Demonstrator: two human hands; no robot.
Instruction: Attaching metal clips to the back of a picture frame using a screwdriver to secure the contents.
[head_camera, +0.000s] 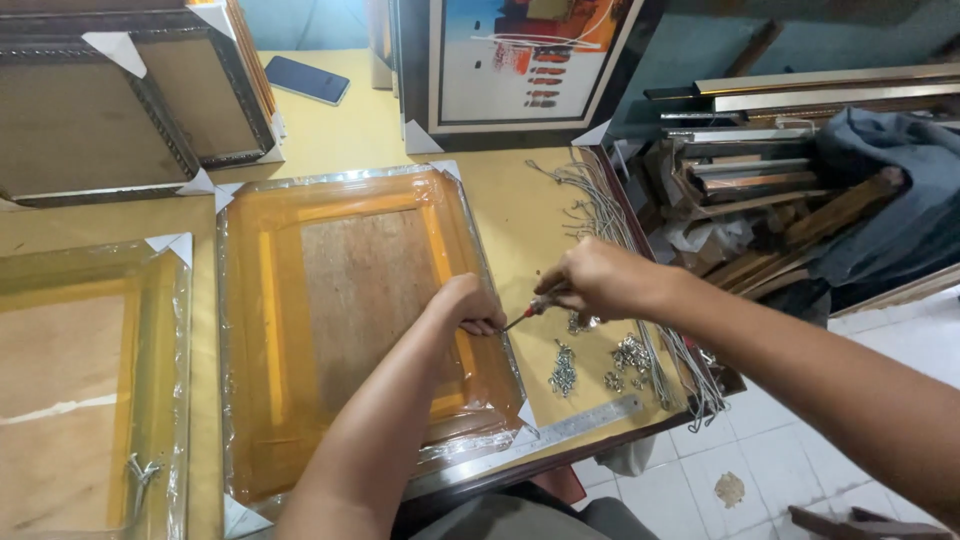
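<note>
Frame (360, 320), face down and wrapped in crinkled clear film, lies flat on the yellow surface (510, 215), its rough brown backboard showing inside a glossy amber border with white card corners. The left hand (468, 305) presses on the frame's right rail, fingers curled down against it. The right hand (600, 280) has its fingers closed around a slim screwdriver (530, 312) with a red-banded handle, the tip angled to the rail just beside the left fingers. Small shiny metal hangers (600, 365) lie in loose heaps near the frame's right edge, with a flat steel ruler (590, 420) along the surface's rim and a bundle of grey cords (600, 215) behind.
</note>
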